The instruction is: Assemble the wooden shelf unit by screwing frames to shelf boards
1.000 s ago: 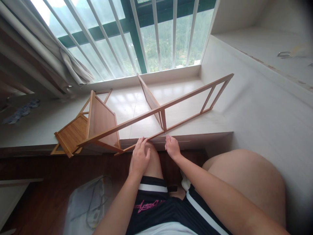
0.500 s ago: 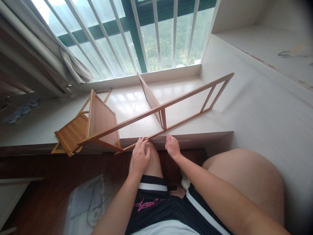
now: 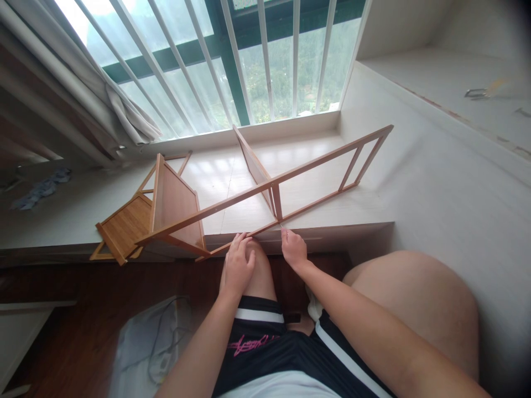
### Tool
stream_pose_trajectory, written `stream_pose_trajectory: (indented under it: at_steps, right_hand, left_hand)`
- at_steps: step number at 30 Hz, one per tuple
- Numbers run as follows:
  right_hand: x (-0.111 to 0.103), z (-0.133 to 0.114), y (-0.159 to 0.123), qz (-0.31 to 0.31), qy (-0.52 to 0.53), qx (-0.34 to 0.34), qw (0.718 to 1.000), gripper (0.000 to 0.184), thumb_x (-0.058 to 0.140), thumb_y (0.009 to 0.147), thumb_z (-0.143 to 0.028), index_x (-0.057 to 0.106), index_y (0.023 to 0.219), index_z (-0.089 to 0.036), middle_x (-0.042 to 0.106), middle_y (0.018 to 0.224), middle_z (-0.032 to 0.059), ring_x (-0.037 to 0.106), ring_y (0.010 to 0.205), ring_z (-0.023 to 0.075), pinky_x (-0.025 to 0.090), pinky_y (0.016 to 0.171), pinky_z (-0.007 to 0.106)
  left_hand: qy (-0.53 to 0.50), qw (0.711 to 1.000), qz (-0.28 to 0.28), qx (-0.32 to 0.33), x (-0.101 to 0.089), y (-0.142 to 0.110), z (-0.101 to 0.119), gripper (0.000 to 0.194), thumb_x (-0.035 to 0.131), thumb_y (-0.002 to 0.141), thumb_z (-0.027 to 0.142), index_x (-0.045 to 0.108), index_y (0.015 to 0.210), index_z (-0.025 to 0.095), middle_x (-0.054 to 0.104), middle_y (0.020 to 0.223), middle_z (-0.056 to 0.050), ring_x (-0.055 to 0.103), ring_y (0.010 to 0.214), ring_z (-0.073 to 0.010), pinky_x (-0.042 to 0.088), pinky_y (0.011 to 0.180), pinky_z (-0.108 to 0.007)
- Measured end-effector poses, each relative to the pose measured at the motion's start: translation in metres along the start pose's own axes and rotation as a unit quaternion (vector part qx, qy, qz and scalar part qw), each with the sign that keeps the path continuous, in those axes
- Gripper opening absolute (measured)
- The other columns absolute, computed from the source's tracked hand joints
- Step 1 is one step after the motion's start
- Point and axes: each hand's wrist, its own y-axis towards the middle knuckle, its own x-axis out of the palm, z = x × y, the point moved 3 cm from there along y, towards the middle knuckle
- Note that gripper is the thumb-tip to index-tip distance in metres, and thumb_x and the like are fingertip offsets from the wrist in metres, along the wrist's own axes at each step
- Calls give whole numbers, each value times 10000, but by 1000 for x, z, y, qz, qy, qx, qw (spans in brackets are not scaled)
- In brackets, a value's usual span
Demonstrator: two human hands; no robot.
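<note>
A wooden shelf frame (image 3: 265, 185) lies on its side on the white window ledge (image 3: 315, 193), its long rails running from lower left to upper right. My left hand (image 3: 238, 265) rests on my knee with its fingertips touching the frame's lower rail. My right hand (image 3: 293, 249) is closed in a pinch around a thin metal tool (image 3: 282, 227), whose tip meets the rail below the middle upright. Two wooden shelf panels (image 3: 174, 202) are fixed in the frame.
A loose wooden panel (image 3: 124, 226) lies at the ledge's left edge. White window bars (image 3: 265, 55) and a curtain (image 3: 83, 99) stand behind. A clear plastic bag (image 3: 149, 342) lies on the dark floor. A raised white platform (image 3: 448, 88) is at the right.
Almost nothing has changed. My right hand has shifted slightly at the rail joint, and the view has moved a little.
</note>
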Motion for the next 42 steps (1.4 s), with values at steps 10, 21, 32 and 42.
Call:
stream_pose_trajectory:
  at_steps: [10,21,32,42]
  right_hand:
    - [2,1,1,-13,8,7,1000,425,349,957,-464,586,712,-211,595,618,71,566,611,195,297,567,272]
    - [0,-3,1,-10,25,21,999,427,343,958,-456,571,694,-211,589,578,63,557,573,186,319,566,271]
    - [11,-16,0,-229,583,229,745,434,317,917,-524,273,591,-240,356,389,-49,331,342,126,299,405,255]
    - [11,-21,-9,-250,614,241,708,418,330,924,-506,275,617,-228,333,424,-63,302,344,100,268,387,228]
  left_hand:
    - [-2,1000,-2,-7,-1,0,2,355,468,858,197,540,1204,234,459,1424,-64,329,1383,-232,333,1115,-461]
    - [-6,1000,4,-4,-1,0,3,345,480,845,184,554,1179,227,476,1408,-69,343,1375,-234,339,1114,-463]
    - [-4,1000,6,-7,-1,0,3,338,481,843,186,554,1171,231,469,1414,-64,344,1375,-235,349,1109,-453]
    - [-8,1000,5,-6,-2,0,4,325,479,850,202,557,1165,221,467,1416,-69,336,1379,-237,339,1112,-449]
